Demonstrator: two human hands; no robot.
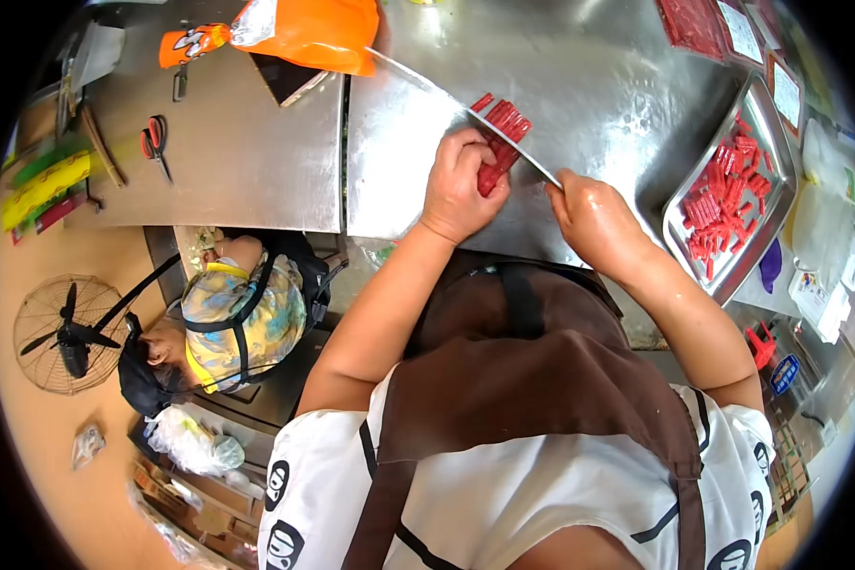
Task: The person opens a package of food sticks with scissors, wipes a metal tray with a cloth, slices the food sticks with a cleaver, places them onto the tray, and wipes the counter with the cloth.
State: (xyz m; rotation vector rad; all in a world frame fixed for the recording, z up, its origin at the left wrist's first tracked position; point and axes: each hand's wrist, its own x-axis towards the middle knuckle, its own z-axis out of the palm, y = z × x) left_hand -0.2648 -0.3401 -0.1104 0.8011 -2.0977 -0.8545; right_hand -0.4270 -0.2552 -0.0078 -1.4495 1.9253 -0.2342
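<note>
On the steel table, my left hand [459,187] is closed around the near end of a bundle of red sausages [506,122]. My right hand [598,220] grips the handle of a long knife [461,107], whose thin blade lies slantwise across the bundle, close to my left fingers. The bundle shows on both sides of the blade; whether the edge has cut into it I cannot tell. To the right of my right hand, a metal tray [674,215] contains short cut red pieces [722,204].
An orange bag [318,33] lies at the back beside the blade's far end. Scissors [155,142] rest on the left table. Red vacuum packs [693,27] are at the back right. Another person [242,313] sits at the left near a fan [69,332].
</note>
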